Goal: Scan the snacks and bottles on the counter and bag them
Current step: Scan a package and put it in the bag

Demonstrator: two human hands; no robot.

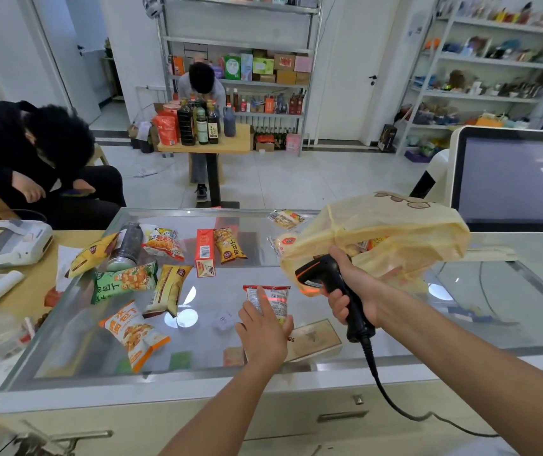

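With straight fingers my left hand (263, 327) presses the snack packet (271, 301) flat on the glass counter (197, 350), so its barcode faces up. My right hand (357, 291) grips the barcode scanner (329, 278), aiming its red line (275, 296) across the packet.

On my glass table (510, 311) lie a green bag (125, 281), an orange bag (135, 334), a yellow bag (168, 289), a red box (205, 253) and a dark bottle (128, 245) on its side.
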